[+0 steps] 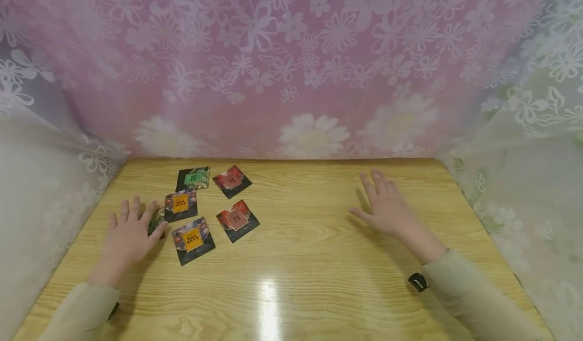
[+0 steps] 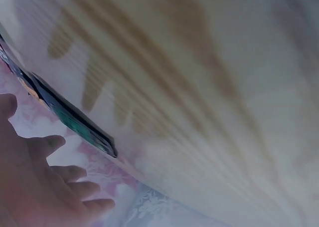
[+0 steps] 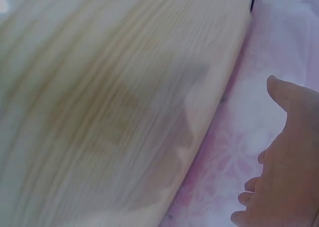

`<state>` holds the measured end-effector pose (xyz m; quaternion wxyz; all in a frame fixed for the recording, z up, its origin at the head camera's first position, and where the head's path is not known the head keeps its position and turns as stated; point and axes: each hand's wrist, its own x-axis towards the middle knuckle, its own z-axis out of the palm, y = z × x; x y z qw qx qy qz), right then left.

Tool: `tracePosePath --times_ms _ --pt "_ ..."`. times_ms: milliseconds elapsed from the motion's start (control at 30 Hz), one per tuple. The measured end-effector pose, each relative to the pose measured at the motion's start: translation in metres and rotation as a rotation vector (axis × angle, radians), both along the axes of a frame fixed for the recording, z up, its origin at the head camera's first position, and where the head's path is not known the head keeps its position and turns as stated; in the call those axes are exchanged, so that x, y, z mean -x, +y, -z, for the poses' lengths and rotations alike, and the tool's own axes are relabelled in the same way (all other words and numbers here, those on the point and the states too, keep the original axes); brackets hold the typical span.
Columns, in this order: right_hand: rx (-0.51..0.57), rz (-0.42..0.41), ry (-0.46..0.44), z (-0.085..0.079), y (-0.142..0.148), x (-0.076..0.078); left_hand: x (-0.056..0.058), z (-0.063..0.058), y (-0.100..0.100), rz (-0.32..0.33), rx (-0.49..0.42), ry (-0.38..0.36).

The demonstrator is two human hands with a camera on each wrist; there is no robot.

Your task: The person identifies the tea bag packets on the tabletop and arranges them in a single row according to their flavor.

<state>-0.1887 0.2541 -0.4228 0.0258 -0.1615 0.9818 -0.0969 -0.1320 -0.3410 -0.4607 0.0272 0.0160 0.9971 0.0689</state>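
Observation:
Flat black sachets with coloured labels lie at the left of the wooden table. Two have red labels: one sachet at the back, another red-labelled sachet nearer. Two more carry orange labels, the upper sachet and the lower sachet. A green-labelled sachet lies behind them; another dark green sachet is partly hidden by my left hand. That hand is spread, fingers extended, holding nothing; contact with the sachet cannot be told. Far to the right, my right hand hovers with spread fingers, holding nothing.
The wooden table reflects a bright light near its front. A pink flowered curtain hangs along its back edge, and pale floral sheer cloth borders the right side, with similar cloth on the left.

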Motion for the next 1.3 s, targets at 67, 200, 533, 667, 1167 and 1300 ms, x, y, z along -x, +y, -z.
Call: tracePosePath --times_ms 67,200,533,667,1167,1300 --pt "-0.007 -0.013 -0.007 0.0 -0.009 0.002 -0.001 0.001 -0.003 0.006 0.006 -0.017" --pt "-0.021 -0.043 -0.009 0.004 -0.026 0.007 -0.003 0.003 -0.007 0.02 0.023 -0.036" --pt "-0.018 -0.162 0.017 0.02 -0.07 0.013 -0.009 0.01 -0.011 0.102 0.068 -0.047" --pt "-0.015 -0.223 0.025 0.026 -0.09 0.013 -0.009 0.012 -0.014 0.133 0.057 -0.056" --pt "-0.034 -0.395 0.039 0.035 -0.172 0.005 -0.008 0.015 -0.013 0.154 0.0 -0.101" --pt "-0.05 -0.443 0.028 0.035 -0.192 0.004 -0.008 0.016 -0.012 0.149 0.003 -0.094"
